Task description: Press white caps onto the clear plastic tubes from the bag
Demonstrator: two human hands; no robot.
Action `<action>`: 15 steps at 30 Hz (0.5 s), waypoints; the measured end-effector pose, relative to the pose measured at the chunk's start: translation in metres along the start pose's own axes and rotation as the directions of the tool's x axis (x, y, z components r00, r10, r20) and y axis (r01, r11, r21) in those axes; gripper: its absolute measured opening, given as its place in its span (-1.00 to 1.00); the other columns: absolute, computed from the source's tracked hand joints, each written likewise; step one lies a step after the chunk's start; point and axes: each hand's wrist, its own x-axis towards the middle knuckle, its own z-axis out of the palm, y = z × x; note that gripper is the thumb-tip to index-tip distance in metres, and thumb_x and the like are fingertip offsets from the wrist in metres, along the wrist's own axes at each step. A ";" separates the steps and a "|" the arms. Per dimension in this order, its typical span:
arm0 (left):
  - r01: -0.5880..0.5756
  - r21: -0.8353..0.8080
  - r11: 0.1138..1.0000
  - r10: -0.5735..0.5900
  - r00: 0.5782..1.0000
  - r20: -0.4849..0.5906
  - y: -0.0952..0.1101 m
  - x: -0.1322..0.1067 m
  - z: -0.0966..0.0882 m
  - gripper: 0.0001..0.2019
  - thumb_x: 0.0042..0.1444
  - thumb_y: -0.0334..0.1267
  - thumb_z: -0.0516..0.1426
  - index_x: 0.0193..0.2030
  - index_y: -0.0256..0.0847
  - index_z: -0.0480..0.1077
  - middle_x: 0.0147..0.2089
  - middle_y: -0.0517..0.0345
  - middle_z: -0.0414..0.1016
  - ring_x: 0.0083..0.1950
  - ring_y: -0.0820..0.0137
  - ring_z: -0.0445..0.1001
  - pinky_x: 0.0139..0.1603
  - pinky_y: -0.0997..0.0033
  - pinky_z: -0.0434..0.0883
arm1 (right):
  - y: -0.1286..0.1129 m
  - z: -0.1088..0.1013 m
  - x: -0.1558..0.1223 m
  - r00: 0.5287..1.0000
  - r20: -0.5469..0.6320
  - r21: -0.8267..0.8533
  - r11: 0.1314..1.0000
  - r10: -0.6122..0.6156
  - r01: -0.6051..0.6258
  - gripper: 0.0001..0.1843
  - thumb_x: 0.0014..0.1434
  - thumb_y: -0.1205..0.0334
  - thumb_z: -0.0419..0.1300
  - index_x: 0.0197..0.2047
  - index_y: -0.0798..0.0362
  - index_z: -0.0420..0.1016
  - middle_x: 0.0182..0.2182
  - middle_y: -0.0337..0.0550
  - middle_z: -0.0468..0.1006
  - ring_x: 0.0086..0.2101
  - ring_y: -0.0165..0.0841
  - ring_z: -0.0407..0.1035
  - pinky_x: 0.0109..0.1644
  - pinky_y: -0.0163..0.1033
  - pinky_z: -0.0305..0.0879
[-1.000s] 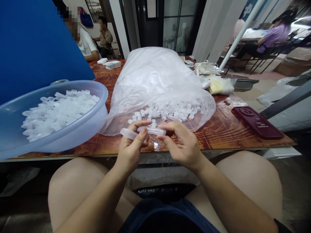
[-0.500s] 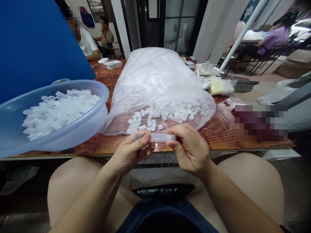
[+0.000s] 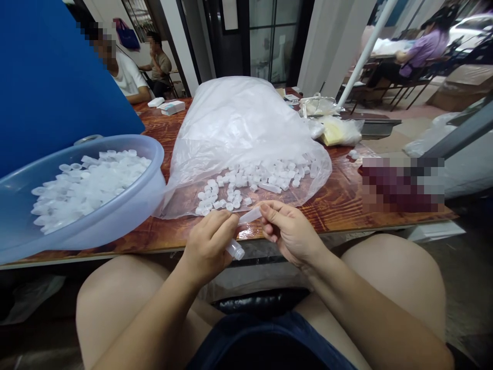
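Note:
My left hand (image 3: 211,239) is closed around a small translucent plastic bottle (image 3: 234,250), whose ridged neck pokes out below the fingers toward me. Opposite it, my right hand (image 3: 290,230) pinches one end of a frosted plastic tube (image 3: 250,216) between thumb and fingers. The tube's other end meets the left fingertips; whether they grip it cannot be made out. Just beyond the hands, many small white caps (image 3: 234,198) lie in the mouth of a big clear plastic bag (image 3: 239,118). One longer tube (image 3: 269,188) lies among them.
A blue plastic basin (image 3: 154,177) full of white translucent pieces (image 3: 88,185) stands at the left on the wooden table (image 3: 339,205). Behind it rises a blue panel (image 3: 57,77). Small packets (image 3: 339,131) lie at the back right. Other people sit in the background.
My left hand has turned over, bringing the bottle's neck down toward me. My right hand has shifted from the capped end of a tube to pinching a tilted frosted tube. The view has shifted slightly.

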 end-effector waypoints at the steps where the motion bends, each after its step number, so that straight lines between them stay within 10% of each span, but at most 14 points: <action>1: -0.056 0.048 0.997 0.056 0.998 0.008 -0.003 0.000 0.002 -0.82 -0.06 -0.44 0.29 -0.28 -0.15 0.56 -0.32 -0.01 0.50 -0.26 0.27 0.39 -0.16 0.36 0.28 | -0.001 -0.001 0.000 1.000 -0.003 0.019 1.000 0.025 -0.025 -0.57 -0.11 0.00 0.44 -0.45 0.11 0.34 -0.61 -0.39 0.25 -0.64 -0.61 0.08 -0.65 -0.49 -0.06; 7: -0.489 0.420 0.765 0.498 0.862 0.096 -0.008 -0.002 0.013 -0.80 0.12 -0.49 0.12 -0.11 -0.25 0.38 -0.32 0.01 0.47 -0.31 0.32 0.39 -0.26 0.38 0.34 | 0.003 -0.006 -0.002 1.000 -0.002 0.138 0.990 0.007 -0.007 -0.60 -0.06 0.02 0.43 -0.42 0.13 0.39 -0.58 -0.35 0.30 -0.57 -0.58 0.16 -0.58 -0.47 0.03; 15: -0.426 0.295 0.855 0.400 0.905 0.145 -0.001 -0.007 0.031 -0.89 0.22 -0.32 0.13 -0.30 -0.19 0.23 -0.43 0.15 0.35 -0.40 0.41 0.35 -0.36 0.44 0.31 | -0.004 -0.007 -0.005 0.983 0.154 0.298 0.953 -0.097 0.048 -0.70 0.13 -0.01 0.30 -0.28 0.07 0.44 -0.43 -0.23 0.45 -0.38 -0.41 0.37 -0.36 -0.34 0.32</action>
